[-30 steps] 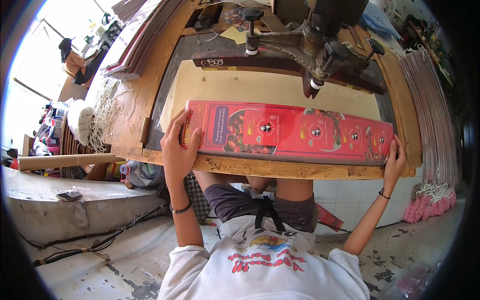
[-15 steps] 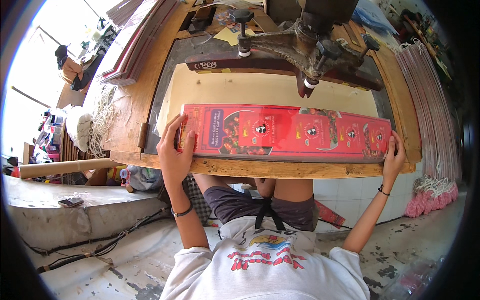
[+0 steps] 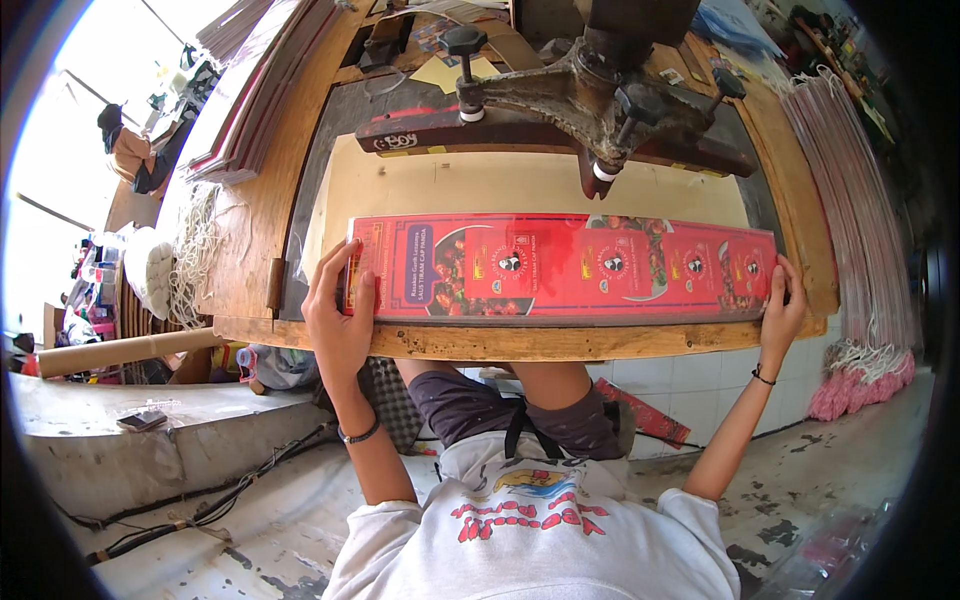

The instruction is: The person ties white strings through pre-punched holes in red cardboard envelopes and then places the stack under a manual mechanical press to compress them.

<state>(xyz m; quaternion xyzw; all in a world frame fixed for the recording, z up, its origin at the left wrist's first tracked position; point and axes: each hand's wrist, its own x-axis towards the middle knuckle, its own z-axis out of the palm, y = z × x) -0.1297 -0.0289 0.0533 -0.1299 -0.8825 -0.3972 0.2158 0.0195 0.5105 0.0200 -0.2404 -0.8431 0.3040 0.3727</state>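
A long, flat red printed sheet (image 3: pixel 570 285) with food pictures and a glossy surface lies crosswise along the near edge of the wooden worktable. It may be a stack; the layers cannot be told apart. My left hand (image 3: pixel 342 310) grips its left end, thumb on top and fingers along the outer edge. At the opposite end, my right hand (image 3: pixel 784 308) holds the short edge with bent fingers. Just beyond the sheet is a pale tan board (image 3: pixel 480 180). Above that board hangs a dark metal press head (image 3: pixel 570 95) with black knobs and a long bar.
Bundled red-edged sheets (image 3: pixel 262 100) are stacked at the far left, above loose white cords (image 3: pixel 197 250). More long bundles with cords (image 3: pixel 850 200) hang on the right. A cardboard tube (image 3: pixel 130 348) sticks out at left. A person (image 3: pixel 132 150) sits in the left background.
Both hands keep their hold on the sheet's ends. The whole view has shifted slightly, and my legs have moved a little under the table.
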